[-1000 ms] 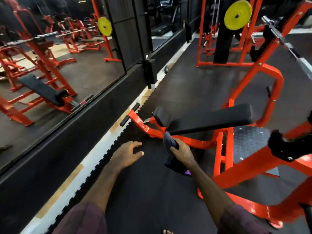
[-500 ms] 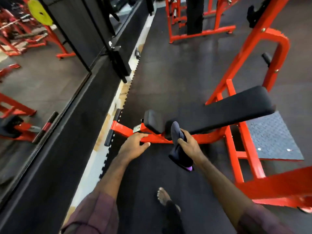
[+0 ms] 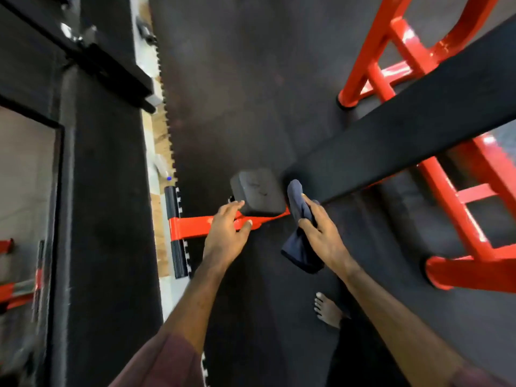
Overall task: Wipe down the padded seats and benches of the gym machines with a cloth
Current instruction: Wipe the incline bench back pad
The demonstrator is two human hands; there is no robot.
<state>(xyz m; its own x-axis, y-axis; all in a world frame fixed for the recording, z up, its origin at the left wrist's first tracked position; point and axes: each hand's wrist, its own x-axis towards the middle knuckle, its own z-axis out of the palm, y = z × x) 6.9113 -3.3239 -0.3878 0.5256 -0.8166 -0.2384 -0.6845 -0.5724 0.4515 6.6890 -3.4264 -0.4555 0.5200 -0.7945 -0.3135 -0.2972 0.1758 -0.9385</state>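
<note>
A long black padded bench [image 3: 405, 135] slopes from upper right down to the centre, on an orange steel frame [image 3: 446, 191]. At its low end sits a small square black seat pad [image 3: 258, 191]. My right hand [image 3: 321, 233] grips a dark blue cloth [image 3: 300, 236], whose top end touches the lower end of the bench beside the seat pad. My left hand [image 3: 227, 230] rests with spread fingers on the orange frame bar [image 3: 192, 226] just below the seat pad, fingertips at the pad's corner.
A black wall base and mirror frame [image 3: 106, 191] run along the left. Black foot grips [image 3: 174, 233] cap the frame bar near the wall. My bare foot [image 3: 328, 311] stands on the dark rubber floor [image 3: 237, 79]. Another orange frame leg [image 3: 469, 272] lies at right.
The view has tipped down and closed in on the bench's low end. My left hand moved onto the frame bar under the seat pad; my right hand keeps the cloth at the bench end.
</note>
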